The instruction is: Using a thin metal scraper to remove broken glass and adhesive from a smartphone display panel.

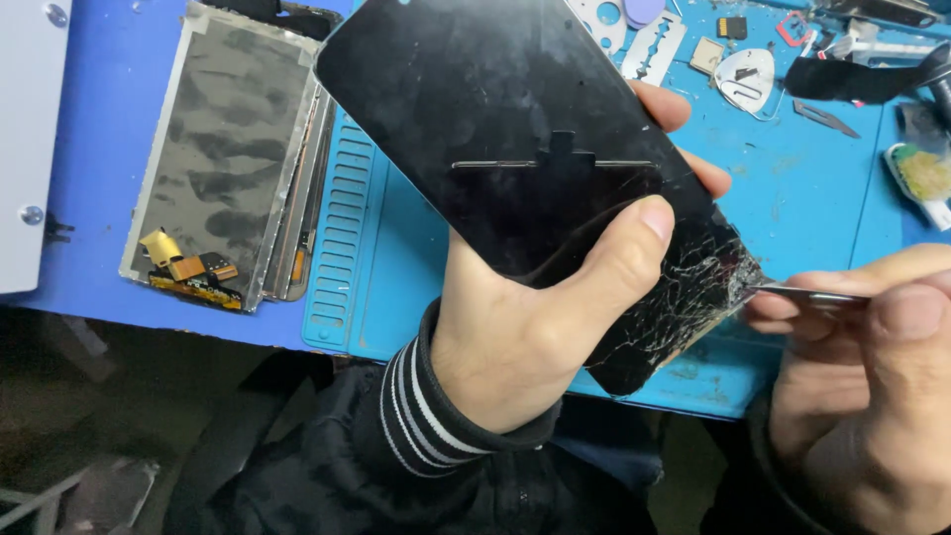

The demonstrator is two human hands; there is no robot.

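My left hand point(535, 317) grips a black phone screen point(495, 129), thumb across its face and fingers behind it. The glass is shattered at its lower right corner point(708, 277). My right hand point(872, 376) pinches a thin metal blade point(807, 294) whose tip touches that cracked corner. The screen is held tilted above the blue work mat point(792, 188).
A stack of removed display panels point(223, 159) with gold flex cables lies at the left on the mat. Small tools, a razor blade point(654, 45), picks and parts are scattered at the top right. A white device edge point(25, 139) stands at far left.
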